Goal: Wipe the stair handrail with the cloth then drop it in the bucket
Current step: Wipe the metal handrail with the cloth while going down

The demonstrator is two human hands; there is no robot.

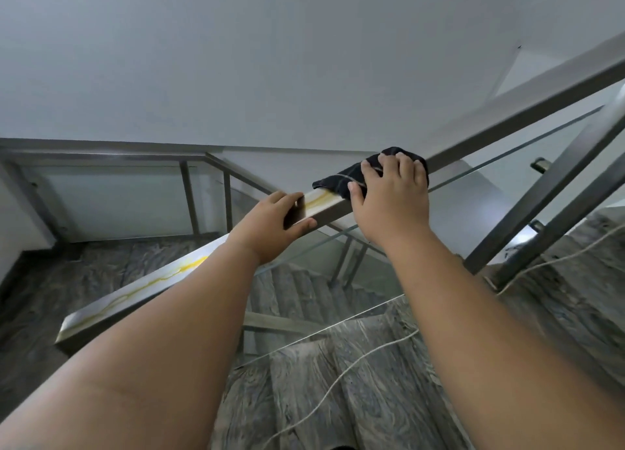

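Presently the left hand (pixel 275 224), arm extended forward, grips the stair handrail (pixel 324 208) with thumb on the near side and fingers curled over the far edge, while the right hand (pixel 392 196) sits further up the rail, palm down and fingers spread, pressing the cloth (pixel 348 179) onto the top face. Handrail is a flat brushed-metal bar with yellow streaks (pixel 162 279) along its top; cloth is dark with thin pale lines, bunched and draped over the rail
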